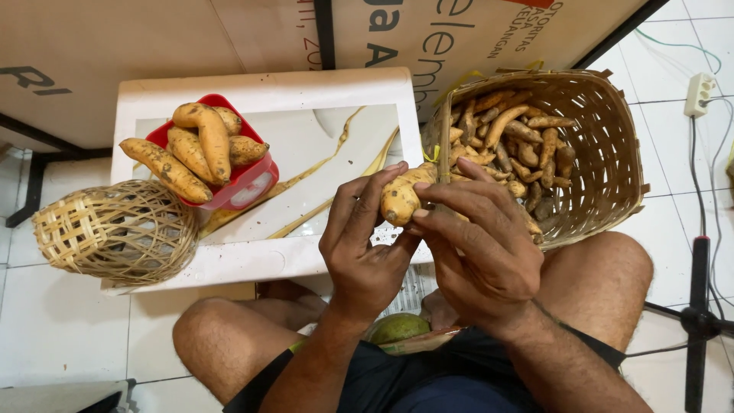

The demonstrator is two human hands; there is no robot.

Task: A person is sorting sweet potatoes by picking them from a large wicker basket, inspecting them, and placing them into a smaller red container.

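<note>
Behind the low white plastic counter [267, 84] lie large flat cardboard sheets [153, 38], pale brown, with dark printed letters and one small orange patch at the top edge; the picture cuts them off, so only parts of the print show.

The person sits on the white tiled floor [61, 321] with bare knees on both sides. The left hand [365, 245] and the right hand [482, 245] hold together one yellowish-brown sweet potato [400, 197], lifted above the front edge of the counter. The grip of the left hand is closed around the lower end of this sweet potato, with the thumb and fingers pressed on it. The right hand pinches it from the other side, with the long fingers laid over its upper part, so the far half of the root is hidden.

On the counter stands a red plastic bowl [252, 180] filled with orange sweet potatoes [200, 141]. Beside it, at the left corner, rests a small round woven bamboo basket [115, 229]. To the right stands a big woven bamboo basket [604, 145] with many small brown roots [520, 141]; the right hand covers its near rim.

Something green and round [397, 327] shows between the legs, hard to make out. A black stand [697, 321] and a white power strip [699, 93] with cables are at the right.
</note>
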